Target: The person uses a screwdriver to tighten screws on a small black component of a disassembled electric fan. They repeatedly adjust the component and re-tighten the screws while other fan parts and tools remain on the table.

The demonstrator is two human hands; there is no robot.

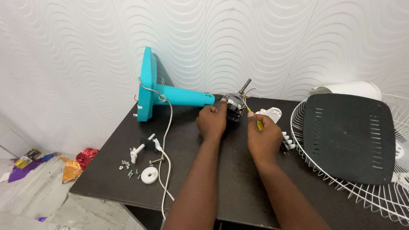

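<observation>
Head view: motor (pixel 233 106) at table's far edge, 12 o'clock from both hands, shaft pointing 1 o'clock. Left hand (pixel 211 121) grips its body, nearer. Right hand (pixel 263 138) clenches a screwdriver (pixel 254 119), tip at motor.

White wall (pixel 264 38) with embossed wavy relief runs across the back, evenly lit, no hard shadows. Dark matte desk (pixel 238 187) pushed against it. Light marble-look floor (pixel 38 200) at lower left, littered with crumpled foil scraps (pixel 74 164) in red, gold and purple.
</observation>
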